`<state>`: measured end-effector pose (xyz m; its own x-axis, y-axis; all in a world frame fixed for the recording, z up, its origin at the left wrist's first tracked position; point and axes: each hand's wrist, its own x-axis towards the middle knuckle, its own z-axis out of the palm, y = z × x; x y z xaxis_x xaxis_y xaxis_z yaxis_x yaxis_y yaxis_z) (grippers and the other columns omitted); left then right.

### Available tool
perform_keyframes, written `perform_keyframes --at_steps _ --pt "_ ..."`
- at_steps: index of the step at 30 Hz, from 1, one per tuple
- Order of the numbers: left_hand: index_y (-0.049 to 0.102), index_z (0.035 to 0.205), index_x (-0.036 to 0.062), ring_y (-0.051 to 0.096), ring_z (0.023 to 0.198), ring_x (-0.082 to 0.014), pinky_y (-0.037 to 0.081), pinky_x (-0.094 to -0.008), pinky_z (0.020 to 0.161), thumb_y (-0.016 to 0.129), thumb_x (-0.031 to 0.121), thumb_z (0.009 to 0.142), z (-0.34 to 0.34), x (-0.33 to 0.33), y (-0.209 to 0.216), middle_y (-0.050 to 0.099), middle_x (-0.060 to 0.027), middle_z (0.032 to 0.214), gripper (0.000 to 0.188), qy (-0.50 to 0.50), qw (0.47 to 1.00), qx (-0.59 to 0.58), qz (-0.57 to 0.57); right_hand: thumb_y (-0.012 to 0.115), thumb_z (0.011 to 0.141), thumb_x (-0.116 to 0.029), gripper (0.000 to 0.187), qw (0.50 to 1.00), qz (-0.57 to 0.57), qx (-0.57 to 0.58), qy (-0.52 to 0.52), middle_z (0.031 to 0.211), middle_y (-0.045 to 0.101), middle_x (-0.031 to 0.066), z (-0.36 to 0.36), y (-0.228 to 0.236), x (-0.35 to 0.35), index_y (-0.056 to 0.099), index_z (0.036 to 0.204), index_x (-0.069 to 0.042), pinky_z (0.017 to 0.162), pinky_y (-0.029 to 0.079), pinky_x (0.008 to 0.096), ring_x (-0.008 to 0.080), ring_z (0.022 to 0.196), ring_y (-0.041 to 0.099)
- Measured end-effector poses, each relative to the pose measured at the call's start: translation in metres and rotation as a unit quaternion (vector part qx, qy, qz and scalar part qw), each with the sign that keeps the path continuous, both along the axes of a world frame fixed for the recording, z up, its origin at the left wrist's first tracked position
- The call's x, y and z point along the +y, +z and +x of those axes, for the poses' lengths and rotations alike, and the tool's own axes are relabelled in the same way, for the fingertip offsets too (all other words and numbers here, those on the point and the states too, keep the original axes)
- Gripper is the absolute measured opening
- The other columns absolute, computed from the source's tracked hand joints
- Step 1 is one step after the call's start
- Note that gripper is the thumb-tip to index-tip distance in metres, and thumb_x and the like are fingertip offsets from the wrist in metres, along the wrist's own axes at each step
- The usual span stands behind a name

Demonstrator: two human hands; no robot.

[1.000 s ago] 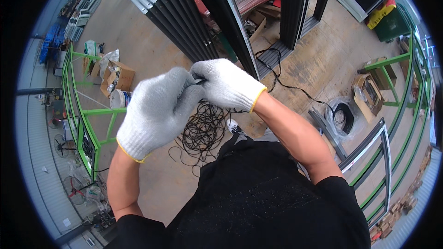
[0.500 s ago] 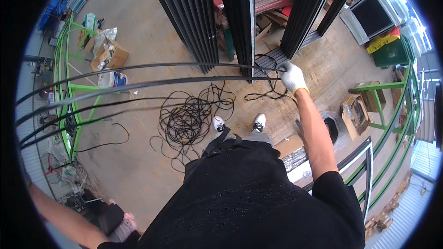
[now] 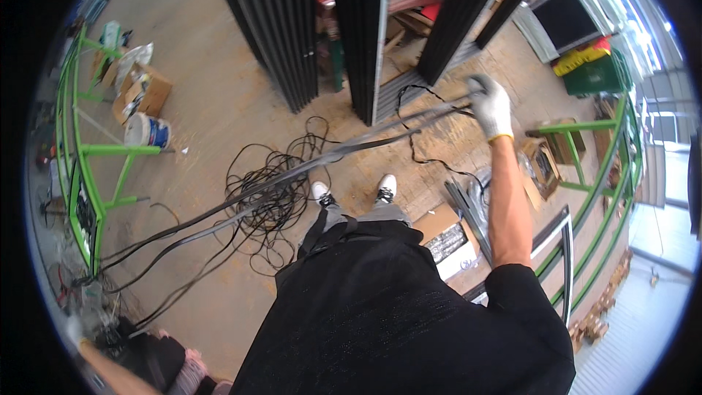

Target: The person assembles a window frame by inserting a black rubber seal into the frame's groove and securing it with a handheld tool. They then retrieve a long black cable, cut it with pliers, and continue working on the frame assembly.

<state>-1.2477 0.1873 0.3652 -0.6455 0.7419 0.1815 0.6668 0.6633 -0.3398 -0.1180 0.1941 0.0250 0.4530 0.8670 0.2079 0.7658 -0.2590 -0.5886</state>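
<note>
My right hand [image 3: 490, 106], in a white knitted glove, is closed on long black flexible strips [image 3: 292, 173], which look like rubber seal. They run slackly leftward across my front, and their far parts hang toward the lower left. Out at the lower left rim, my gloved left hand [image 3: 75, 330] is small and smeared by motion; its fingers cannot be made out. Beneath the strips a tangled heap of thin black cord [image 3: 267, 183] lies on the floor. A separate black twisted strand [image 3: 414, 150] lies on the floor below my right hand.
Black frames [image 3: 355, 44] stand upright in rows ahead. Green metal racks [image 3: 121, 150] flank me left and right. A white-and-blue bucket [image 3: 148, 132] and an open carton [image 3: 150, 91] stand at left. A green bin [image 3: 596, 77] is at far right. A flat carton [image 3: 442, 227] lies by my feet.
The strips, stretched nearly level before, now sag and slant down to the left. My left hand has come into view at the lower left. My right hand has risen slightly, still gripping.
</note>
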Motion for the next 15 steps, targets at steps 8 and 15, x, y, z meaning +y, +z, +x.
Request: perform_keyframes --at_steps 8,15 --pt "0.063 0.145 -0.0025 0.065 0.132 -0.0252 0.049 -0.0375 0.114 0.063 0.017 0.107 0.518 0.100 -0.297 0.069 -0.0164 0.142 0.043 -0.433 0.659 -0.605 0.109 0.069 0.096 -0.017 0.020 0.951 -0.064 0.036 0.299 0.096 0.078 0.0209 -0.207 0.095 0.071 0.078 0.110 -0.006 0.084 0.061 0.0428 0.0373 0.091 0.078" --pt "0.062 0.139 -0.0036 0.069 0.112 -0.0221 0.053 -0.0351 0.099 0.065 0.036 0.108 0.706 0.077 -0.284 0.074 -0.0165 0.122 0.050 -0.316 0.556 -0.768 0.034 0.072 0.090 -0.023 0.028 0.948 -0.148 0.049 0.276 0.101 0.076 0.0252 -0.252 0.073 0.093 0.078 0.107 -0.002 0.089 0.060 0.0445 0.0428 0.099 0.075"
